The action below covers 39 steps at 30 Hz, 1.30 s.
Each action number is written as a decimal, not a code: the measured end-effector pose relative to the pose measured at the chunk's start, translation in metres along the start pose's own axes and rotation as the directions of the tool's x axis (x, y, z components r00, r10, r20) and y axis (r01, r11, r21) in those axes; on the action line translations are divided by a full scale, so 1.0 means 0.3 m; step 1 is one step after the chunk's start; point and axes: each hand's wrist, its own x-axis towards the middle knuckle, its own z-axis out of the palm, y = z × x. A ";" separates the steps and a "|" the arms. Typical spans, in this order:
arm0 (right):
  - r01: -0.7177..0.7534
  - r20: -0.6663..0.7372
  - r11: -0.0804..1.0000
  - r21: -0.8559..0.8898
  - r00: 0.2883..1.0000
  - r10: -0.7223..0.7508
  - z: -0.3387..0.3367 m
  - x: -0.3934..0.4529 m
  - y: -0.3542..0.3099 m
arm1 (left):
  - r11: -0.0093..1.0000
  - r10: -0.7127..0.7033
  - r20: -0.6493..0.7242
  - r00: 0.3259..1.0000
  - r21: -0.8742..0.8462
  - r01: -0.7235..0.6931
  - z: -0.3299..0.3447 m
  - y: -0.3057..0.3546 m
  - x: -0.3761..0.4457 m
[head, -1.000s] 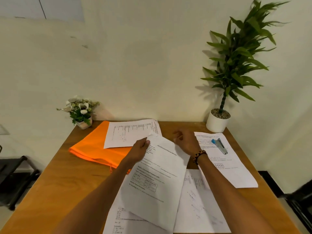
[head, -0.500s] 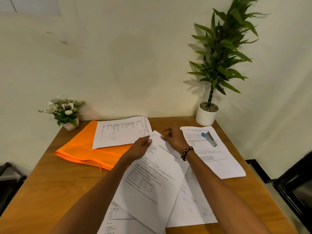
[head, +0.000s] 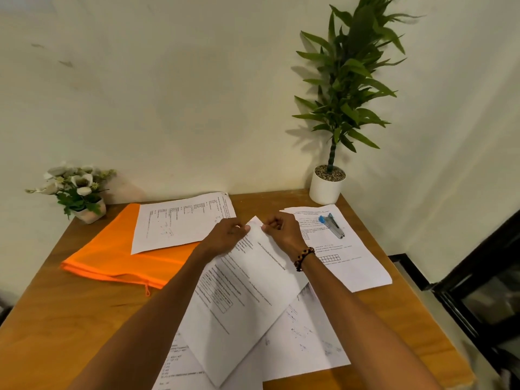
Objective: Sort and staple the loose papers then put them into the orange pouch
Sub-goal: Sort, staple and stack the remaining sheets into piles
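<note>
Both hands, left (head: 225, 235) & right (head: 281, 230), pinch the far edge of a tilted sheet (head: 242, 294) at bench (head: 70, 319) centre, w/ orange pouch (head: 112, 257) to the left under another sheet (head: 183, 220), stapler (head: 332, 225) far right.

printed text on the papers (head: 247, 291) too blurred to read
</note>
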 end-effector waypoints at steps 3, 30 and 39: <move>-0.034 -0.020 0.999 0.039 0.999 0.035 -0.005 0.005 0.028 | 0.994 0.011 -0.080 0.997 -0.111 -0.020 0.038 0.030 0.017; -0.274 -0.403 0.720 -0.637 0.915 -0.008 -0.293 0.119 0.236 | 0.993 0.094 -0.038 0.995 0.081 -0.091 0.209 0.053 0.169; -0.337 -0.330 0.583 -0.739 0.936 0.122 -0.362 0.176 0.328 | 0.989 0.111 -0.008 0.994 0.103 -0.110 0.178 0.064 0.167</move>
